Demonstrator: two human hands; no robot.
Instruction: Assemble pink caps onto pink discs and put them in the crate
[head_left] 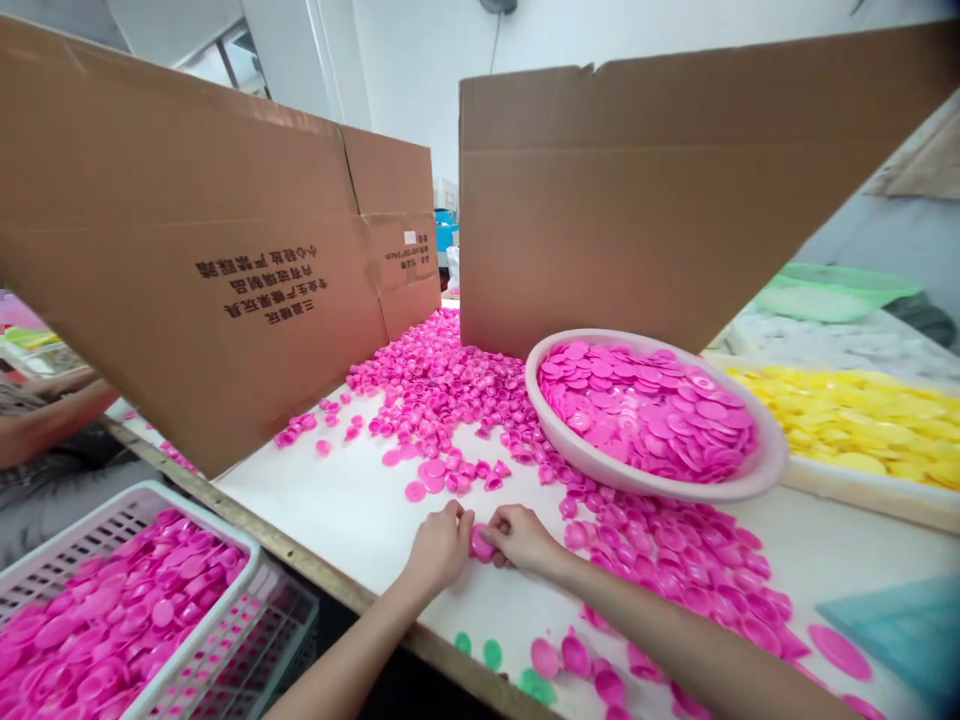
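My left hand (pixel 439 547) and my right hand (pixel 523 538) meet low on the white table (pixel 352 510). Both are closed around one small pink plastic piece (pixel 481 545) pinched between their fingertips. Loose pink caps and discs (pixel 450 400) lie scattered just beyond the hands and stretch to the far side. More pink pieces (pixel 697 570) lie beside my right forearm. A white bowl (pixel 765 470) heaped with flat pink discs (pixel 645 405) sits tilted to the right of the hands.
Tall cardboard sheets stand left (pixel 187 260) and right (pixel 675 190) of the table. A white basket (pixel 112 510) of pink parts sits lower left. A tray of yellow pieces (pixel 862 420) lies right, a green basin (pixel 832 290) behind. Another person's arm (pixel 45 420) shows at left.
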